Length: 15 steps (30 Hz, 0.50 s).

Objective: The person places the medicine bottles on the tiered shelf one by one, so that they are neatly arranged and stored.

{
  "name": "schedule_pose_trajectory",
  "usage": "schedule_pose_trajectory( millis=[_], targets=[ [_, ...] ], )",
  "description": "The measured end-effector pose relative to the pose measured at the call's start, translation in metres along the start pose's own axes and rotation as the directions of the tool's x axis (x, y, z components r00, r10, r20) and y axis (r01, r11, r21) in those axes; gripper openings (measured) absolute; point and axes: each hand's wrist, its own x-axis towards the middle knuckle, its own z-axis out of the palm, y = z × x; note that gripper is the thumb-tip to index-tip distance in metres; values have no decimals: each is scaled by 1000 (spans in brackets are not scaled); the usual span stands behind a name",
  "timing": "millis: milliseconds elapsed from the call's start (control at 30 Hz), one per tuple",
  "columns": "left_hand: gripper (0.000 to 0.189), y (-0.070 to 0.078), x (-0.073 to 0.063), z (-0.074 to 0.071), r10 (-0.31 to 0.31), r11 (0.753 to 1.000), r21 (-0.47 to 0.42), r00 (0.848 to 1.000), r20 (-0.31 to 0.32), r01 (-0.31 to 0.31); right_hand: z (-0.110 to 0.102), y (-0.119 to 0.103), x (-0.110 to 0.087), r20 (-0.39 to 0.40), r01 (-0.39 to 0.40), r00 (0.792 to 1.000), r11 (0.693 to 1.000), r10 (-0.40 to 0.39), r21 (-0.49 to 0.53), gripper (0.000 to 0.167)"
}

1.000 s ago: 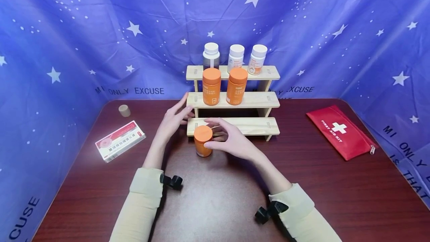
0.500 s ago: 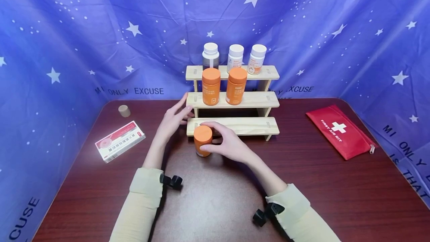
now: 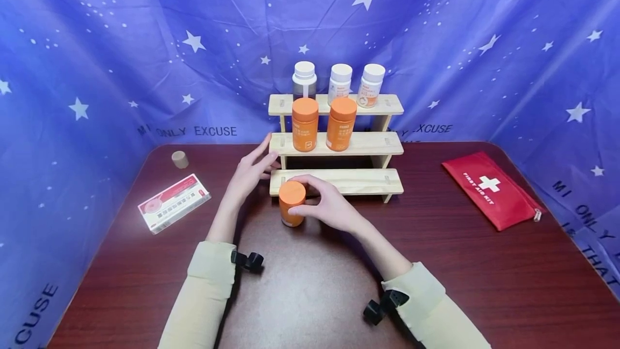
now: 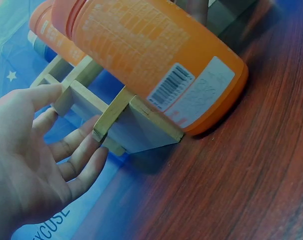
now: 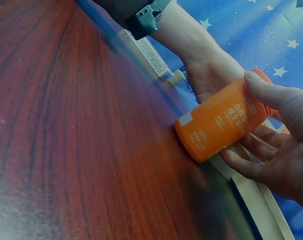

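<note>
An orange pill bottle (image 3: 292, 195) with an orange lid stands upright in front of the left end of the three-step wooden rack (image 3: 353, 182). My right hand (image 3: 331, 206) grips its right side, thumb in front and fingers behind; the right wrist view shows the thumb near the lid of the bottle (image 5: 219, 122). At the rack's left end is my left hand (image 3: 248, 174), its fingertips against the ends of the middle and lower boards, fingers loosely bent in the left wrist view. Two matching orange bottles (image 3: 304, 128) stand on the middle step.
Three white-capped bottles (image 3: 341, 82) line the top step. On the left lie a red-and-white medicine box (image 3: 174, 203) and a small beige cylinder (image 3: 180, 159). A red first aid pouch (image 3: 491, 190) lies right. Starry blue cloth (image 3: 232, 42) backs the table.
My right hand has moved slightly left and its fingers have come in against the orange bottle. The left hand has stayed at the rack's end.
</note>
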Motion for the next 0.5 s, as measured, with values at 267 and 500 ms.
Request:
schedule_pose_trajectory(
  millis=[267, 500],
  targets=[
    [60, 0, 1, 2, -8, 1000, -14, 1000, -2, 8, -7, -4, 3, 48, 28, 998, 1000, -28, -7, 53],
    [58, -1, 0, -1, -23, 1000, -10, 1000, -2, 23, -14, -15, 7, 103, 4, 995, 999, -9, 53, 55]
  ],
)
